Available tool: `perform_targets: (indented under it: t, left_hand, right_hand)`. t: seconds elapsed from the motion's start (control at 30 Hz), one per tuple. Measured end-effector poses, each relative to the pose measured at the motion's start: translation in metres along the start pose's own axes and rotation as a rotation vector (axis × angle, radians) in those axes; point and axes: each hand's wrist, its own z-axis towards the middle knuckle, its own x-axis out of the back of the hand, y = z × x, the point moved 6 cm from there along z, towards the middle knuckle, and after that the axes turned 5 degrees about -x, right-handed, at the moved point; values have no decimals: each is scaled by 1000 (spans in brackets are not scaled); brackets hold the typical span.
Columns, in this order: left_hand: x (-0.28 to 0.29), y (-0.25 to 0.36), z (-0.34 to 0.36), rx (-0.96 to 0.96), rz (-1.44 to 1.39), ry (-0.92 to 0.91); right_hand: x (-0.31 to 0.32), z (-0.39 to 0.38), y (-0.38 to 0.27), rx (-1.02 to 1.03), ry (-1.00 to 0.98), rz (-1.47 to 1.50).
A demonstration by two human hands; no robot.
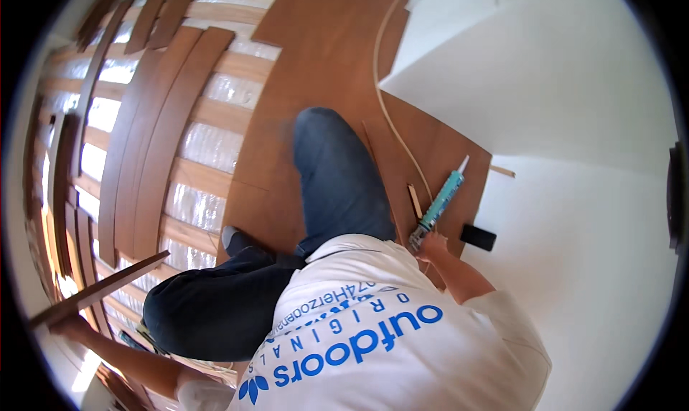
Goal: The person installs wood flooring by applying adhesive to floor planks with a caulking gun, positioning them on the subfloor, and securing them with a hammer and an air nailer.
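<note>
At the lower left, my left hand is closed around a narrow brown floorboard, seen nearly edge-on and held at a slant above the joists. On the right, my right hand is at the rear end of a caulking gun, its fingers partly hidden. A teal cartridge sits in the gun, its white nozzle slanting up toward the wall. A black phone-like slab lies beside that hand. Just left of the cartridge is a small light wood strip.
I kneel on laid brown flooring. Left of it are bare wooden joists with shiny plastic sheeting between them, and loose floorboards across them. A pale cable runs over the floor near the white wall.
</note>
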Motion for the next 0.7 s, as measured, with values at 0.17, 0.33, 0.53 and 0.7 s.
perform_targets:
  t: [0.17, 0.33, 0.53, 0.7]
  left_hand:
    - [-48, -68, -27, -1, 161, -352]
    - [-158, -105, -152, -81, 244, -774]
    - [-291, -124, -307, 215, 415, -1170]
    - [-352, -144, -357, 157, 566, -1323]
  right_hand:
    - [67, 8, -11, 43, -192, 134]
    - [281, -19, -93, 375, 648, 584]
    - [425, -58, -244, 941, 895, 466]
    - [438, -47, -329, 1147, 837, 266]
